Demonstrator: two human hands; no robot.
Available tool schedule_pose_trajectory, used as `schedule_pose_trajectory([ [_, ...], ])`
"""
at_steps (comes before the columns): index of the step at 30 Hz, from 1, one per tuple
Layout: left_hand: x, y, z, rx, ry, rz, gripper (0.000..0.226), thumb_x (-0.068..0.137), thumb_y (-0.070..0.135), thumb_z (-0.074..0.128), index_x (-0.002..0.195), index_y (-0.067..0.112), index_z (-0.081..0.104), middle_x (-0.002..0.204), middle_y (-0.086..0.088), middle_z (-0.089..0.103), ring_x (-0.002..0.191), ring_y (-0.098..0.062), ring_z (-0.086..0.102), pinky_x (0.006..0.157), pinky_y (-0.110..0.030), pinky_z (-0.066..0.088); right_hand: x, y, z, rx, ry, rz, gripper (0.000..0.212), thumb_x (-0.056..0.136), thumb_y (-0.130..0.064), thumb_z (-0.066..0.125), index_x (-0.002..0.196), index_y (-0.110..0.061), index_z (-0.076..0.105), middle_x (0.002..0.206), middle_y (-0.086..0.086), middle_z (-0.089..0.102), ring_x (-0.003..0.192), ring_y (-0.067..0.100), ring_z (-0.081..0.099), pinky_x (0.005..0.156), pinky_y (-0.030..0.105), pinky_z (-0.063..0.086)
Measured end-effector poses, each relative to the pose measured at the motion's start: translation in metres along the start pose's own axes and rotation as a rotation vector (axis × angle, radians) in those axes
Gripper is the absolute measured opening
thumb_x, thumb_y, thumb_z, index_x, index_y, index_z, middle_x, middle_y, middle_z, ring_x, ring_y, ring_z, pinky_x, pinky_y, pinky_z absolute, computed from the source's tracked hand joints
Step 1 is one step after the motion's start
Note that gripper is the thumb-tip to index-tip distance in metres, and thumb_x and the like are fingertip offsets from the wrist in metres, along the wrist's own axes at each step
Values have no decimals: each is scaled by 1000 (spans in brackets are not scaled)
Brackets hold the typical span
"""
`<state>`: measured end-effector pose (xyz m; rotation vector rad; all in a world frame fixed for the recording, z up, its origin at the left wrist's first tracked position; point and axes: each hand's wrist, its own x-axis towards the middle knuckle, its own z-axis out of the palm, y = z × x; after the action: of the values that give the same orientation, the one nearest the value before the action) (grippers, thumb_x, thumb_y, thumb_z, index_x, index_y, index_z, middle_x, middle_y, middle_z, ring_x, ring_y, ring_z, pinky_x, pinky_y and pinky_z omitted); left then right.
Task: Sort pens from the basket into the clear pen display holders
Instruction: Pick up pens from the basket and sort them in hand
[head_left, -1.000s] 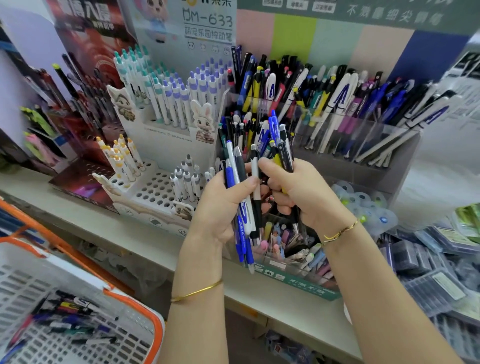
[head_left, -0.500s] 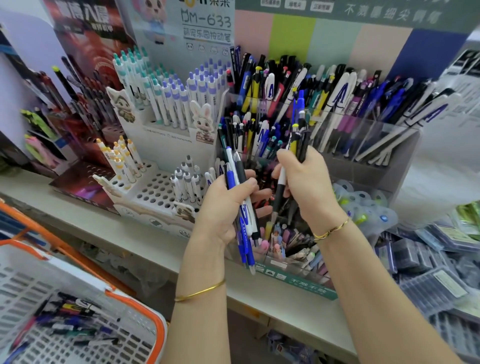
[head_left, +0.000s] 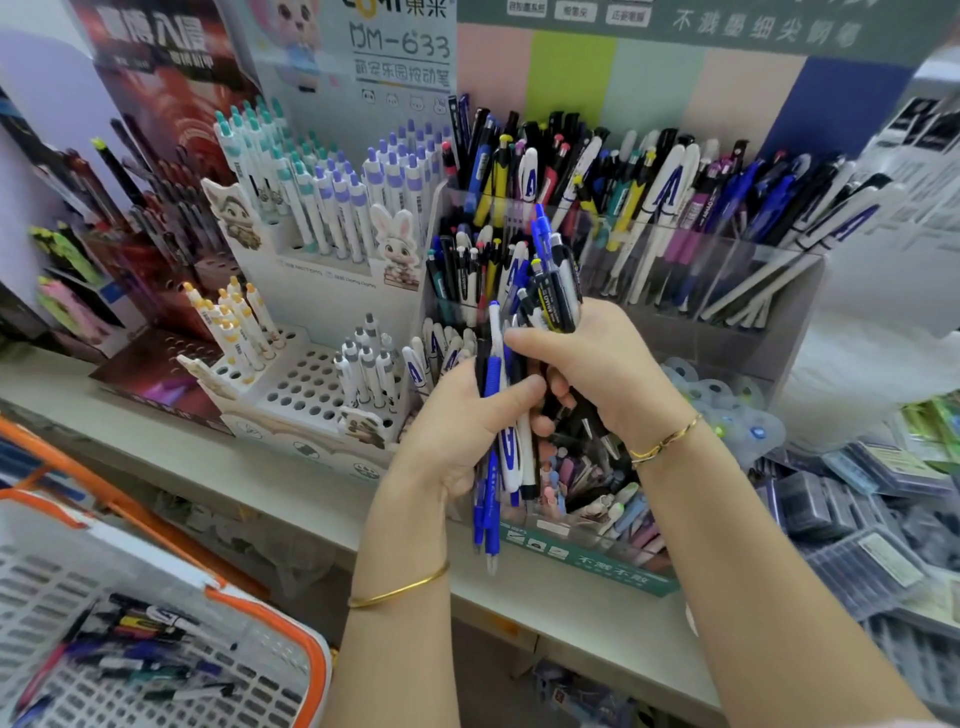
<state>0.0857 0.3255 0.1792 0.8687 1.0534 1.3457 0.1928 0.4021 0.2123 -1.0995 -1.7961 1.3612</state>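
A left hand (head_left: 457, 431) grips a bundle of blue and white pens (head_left: 492, 483), touching a right hand (head_left: 613, 374) clutching several black pens (head_left: 558, 304), both in front of the crowded clear display holder (head_left: 737, 338) on a shelf (head_left: 208, 457), while loose pens (head_left: 140, 644) lie in the orange-rimmed basket (head_left: 291, 623) at lower left.

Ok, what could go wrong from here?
1. The left hand holds a loose pen bundle; the blue ones hang low below the grip and could slip out onto the shelf.
2. The right hand grips several mixed pens at once, so some may land in the wrong compartment.
3. The clear holder looks crowded; inserting could snag neighbours.
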Motion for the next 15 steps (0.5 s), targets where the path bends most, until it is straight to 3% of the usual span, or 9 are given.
schedule_pose_trajectory([
  [5, 4, 1, -2, -199, 98, -54, 10, 98, 8, 48, 106, 3, 52, 82, -11, 70, 75, -21, 72, 63, -36, 61, 3, 0, -1, 146, 259, -41, 21, 88, -10, 61, 70, -9, 50, 41, -4, 46, 33, 13, 43, 37, 23, 38],
  [8, 5, -3, -9, -347, 145, -131, 1, 99, 9, 48, 98, 8, 49, 86, -13, 73, 84, -31, 73, 64, -41, 61, 6, -1, -6, 257, 424, -98, 12, 90, -10, 59, 84, -5, 51, 40, -4, 52, 38, 20, 52, 39, 24, 37],
  [11, 4, -3, -11, -432, 185, -170, 14, 99, 12, 47, 112, 6, 51, 95, -16, 72, 80, -30, 73, 55, -33, 59, 3, -3, -8, 353, 450, -141, 11, 91, -7, 56, 86, -5, 47, 48, -2, 58, 45, 21, 64, 36, 22, 36],
  [15, 6, -1, -14, -530, 307, -114, 8, 96, 11, 53, 89, 7, 55, 86, -16, 71, 72, -24, 73, 45, -22, 51, -3, -1, -7, 403, 427, -134, 9, 92, -4, 54, 92, -6, 45, 66, 16, 63, 47, 19, 65, 35, 22, 37],
])
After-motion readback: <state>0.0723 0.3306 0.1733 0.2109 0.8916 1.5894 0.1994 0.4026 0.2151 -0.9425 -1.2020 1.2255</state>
